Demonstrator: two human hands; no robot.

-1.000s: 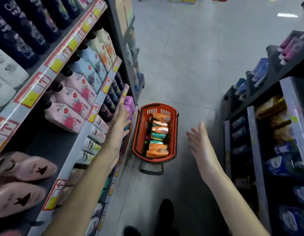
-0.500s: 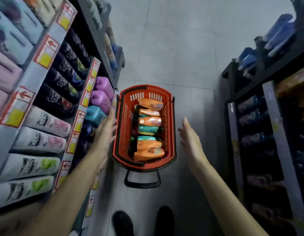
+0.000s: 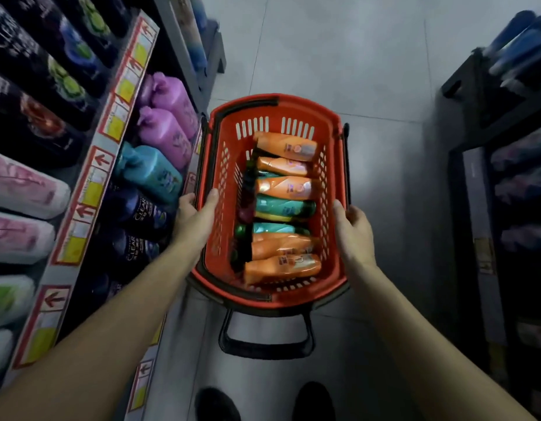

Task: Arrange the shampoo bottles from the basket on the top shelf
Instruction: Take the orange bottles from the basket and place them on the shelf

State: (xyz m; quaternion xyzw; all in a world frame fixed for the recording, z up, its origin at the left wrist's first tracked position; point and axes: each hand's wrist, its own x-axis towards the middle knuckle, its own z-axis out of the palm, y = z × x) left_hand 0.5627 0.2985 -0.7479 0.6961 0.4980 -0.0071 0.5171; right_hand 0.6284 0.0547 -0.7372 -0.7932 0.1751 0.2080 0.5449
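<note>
In aisle beside left shelf: left hand gripping left rim of red basket, thumb curling over edge; right hand gripping right rim. Orange and teal shampoo bottles lying stacked inside basket.

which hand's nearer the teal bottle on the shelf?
Left. The left hand grips the left rim of the basket, just beside the teal bottle on the shelf. The right hand grips the opposite rim, the whole basket between.

Place: a shop aisle
Signs: price-tagged shelves of bottles either side, red shopping basket on tiled floor
</note>
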